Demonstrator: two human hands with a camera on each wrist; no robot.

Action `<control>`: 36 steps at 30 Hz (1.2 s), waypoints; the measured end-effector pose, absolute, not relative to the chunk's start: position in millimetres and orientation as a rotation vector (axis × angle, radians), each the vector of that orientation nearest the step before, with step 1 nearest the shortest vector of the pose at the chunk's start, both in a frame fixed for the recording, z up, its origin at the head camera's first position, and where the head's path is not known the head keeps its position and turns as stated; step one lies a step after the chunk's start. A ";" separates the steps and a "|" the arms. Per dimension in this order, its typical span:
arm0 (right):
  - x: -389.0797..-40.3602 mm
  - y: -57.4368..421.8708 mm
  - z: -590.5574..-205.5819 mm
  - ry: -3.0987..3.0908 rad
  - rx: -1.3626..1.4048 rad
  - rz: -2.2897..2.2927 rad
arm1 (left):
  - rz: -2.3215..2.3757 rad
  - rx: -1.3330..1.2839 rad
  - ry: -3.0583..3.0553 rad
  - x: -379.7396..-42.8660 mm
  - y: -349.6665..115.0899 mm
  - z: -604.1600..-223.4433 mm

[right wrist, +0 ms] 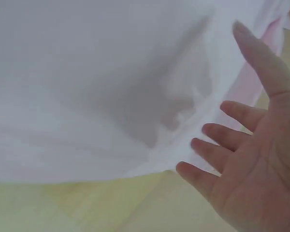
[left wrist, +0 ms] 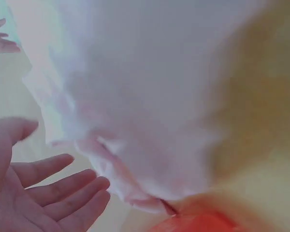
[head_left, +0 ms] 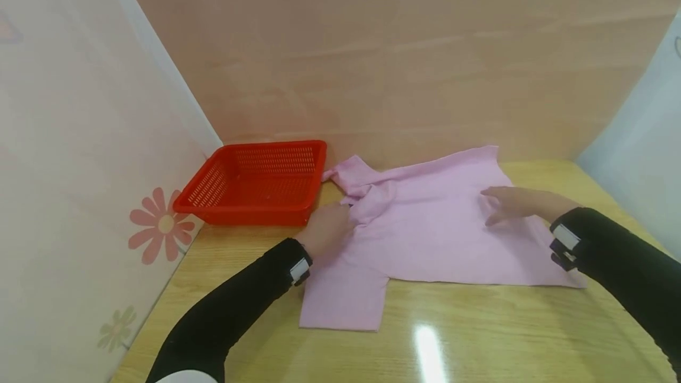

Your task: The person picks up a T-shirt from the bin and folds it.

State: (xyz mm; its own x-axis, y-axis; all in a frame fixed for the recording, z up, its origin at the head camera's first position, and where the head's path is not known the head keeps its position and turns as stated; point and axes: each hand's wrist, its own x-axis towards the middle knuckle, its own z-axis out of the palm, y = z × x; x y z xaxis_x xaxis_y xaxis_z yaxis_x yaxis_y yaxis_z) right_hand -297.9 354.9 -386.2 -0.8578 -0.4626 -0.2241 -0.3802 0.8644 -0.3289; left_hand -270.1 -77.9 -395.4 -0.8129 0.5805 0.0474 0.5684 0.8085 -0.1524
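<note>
A pink short-sleeved shirt [head_left: 431, 223] lies spread on the table, its hem toward the right and its collar end bunched and creased near the left. My left hand [head_left: 327, 229] is over that collar end, beside the near sleeve [head_left: 343, 303]. In the left wrist view, the fingers of this left hand [left wrist: 58, 193] are extended and spread beside the cloth, with nothing between them. Over the right half of the shirt hovers my right hand [head_left: 518, 203]. The right wrist view shows this right hand [right wrist: 246, 150] with fingers spread, its shadow falling on the fabric.
A red plastic basket [head_left: 260, 216] with slotted walls stands at the back left, close to the shirt's far sleeve. The wooden table [head_left: 479, 336] meets a tan backdrop [head_left: 399, 64] behind and a flower-printed white sheet [head_left: 80, 135] at the left.
</note>
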 end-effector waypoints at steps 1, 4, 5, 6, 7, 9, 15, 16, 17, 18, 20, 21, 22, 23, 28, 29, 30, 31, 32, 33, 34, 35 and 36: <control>-302.8 348.1 -381.9 2.753 -0.626 -0.407 | 0.266 -0.915 -2.860 -276.9 -74.1 -392.2; -317.9 331.7 -372.9 2.774 -0.546 -0.463 | 0.415 -0.897 -2.778 -298.9 -62.2 -387.2; -322.3 329.4 -371.7 2.776 -0.531 -0.464 | 0.421 -0.867 -2.772 -306.6 -58.0 -387.6; -326.0 328.4 -371.2 2.781 -0.513 -0.459 | 0.401 -0.816 -2.786 -313.6 -53.8 -388.4; -329.3 328.9 -371.6 2.783 -0.497 -0.460 | 0.379 -0.765 -2.822 -319.7 -50.0 -389.6; -333.4 332.1 -374.6 2.777 -0.464 -0.492 | 0.272 -0.659 -2.891 -329.5 -44.4 -394.6; -336.1 345.6 -403.5 2.763 -0.496 -0.431 | 0.018 -0.481 -2.990 -337.7 -41.3 -414.4; -335.8 347.7 -409.6 2.764 -0.497 -0.398 | -0.005 -0.485 -2.978 -336.7 -42.3 -417.1; -335.2 349.7 -415.0 2.758 -0.486 -0.381 | -0.022 -0.498 -2.973 -335.0 -43.2 -418.5; -334.8 351.3 -419.5 2.755 -0.476 -0.372 | -0.020 -0.511 -2.969 -333.2 -44.1 -419.2; -334.5 356.2 -426.6 2.744 -0.440 -0.399 | -0.004 -0.537 -2.953 -330.7 -46.0 -420.5; -334.6 358.1 -428.3 2.741 -0.429 -0.408 | 0.021 -0.540 -2.948 -330.1 -46.8 -420.6; -334.9 359.4 -428.8 2.741 -0.435 -0.407 | 0.028 -0.535 -2.950 -329.8 -47.3 -420.3; -335.2 360.1 -427.5 2.734 -0.434 -0.416 | 0.090 -0.535 -2.960 -329.8 -47.4 -419.1; -334.8 359.7 -415.0 2.740 -0.431 -0.360 | 0.357 -0.471 -3.006 -351.2 -46.0 -425.7; -333.7 360.1 -412.4 2.737 -0.409 -0.363 | 0.487 -0.491 -2.995 -354.5 -47.5 -426.7; -332.6 360.3 -410.6 2.741 -0.400 -0.356 | 0.510 -0.490 -2.980 -359.3 -49.5 -430.2; -331.2 361.3 -409.0 2.740 -0.391 -0.350 | 0.555 -0.521 -2.924 -372.5 -53.4 -445.2; -328.7 362.3 -406.9 2.735 -0.376 -0.341 | 0.579 -0.552 -2.864 -383.9 -57.7 -459.8; -325.9 363.0 -404.9 2.732 -0.368 -0.330 | 0.694 -0.573 -2.838 -389.4 -59.3 -466.6; -323.5 364.4 -403.4 2.725 -0.363 -0.318 | 0.769 -0.580 -2.836 -393.9 -60.8 -472.3; -321.2 366.1 -402.1 2.718 -0.359 -0.310 | 0.891 -0.602 -2.827 -394.1 -61.5 -472.5; -319.1 367.8 -400.8 2.715 -0.368 -0.289 | 0.880 -0.591 -2.848 -395.1 -60.8 -474.1</control>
State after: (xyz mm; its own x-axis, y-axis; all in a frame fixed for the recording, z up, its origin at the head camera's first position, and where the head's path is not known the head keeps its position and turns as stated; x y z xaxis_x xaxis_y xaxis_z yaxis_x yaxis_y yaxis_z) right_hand -319.1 367.8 -400.8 -0.8920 -0.2930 -0.3441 -0.2140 0.9444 -0.2496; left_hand -395.1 -60.8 -474.1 -0.9193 0.3933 -0.0169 0.3342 0.7572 -0.5612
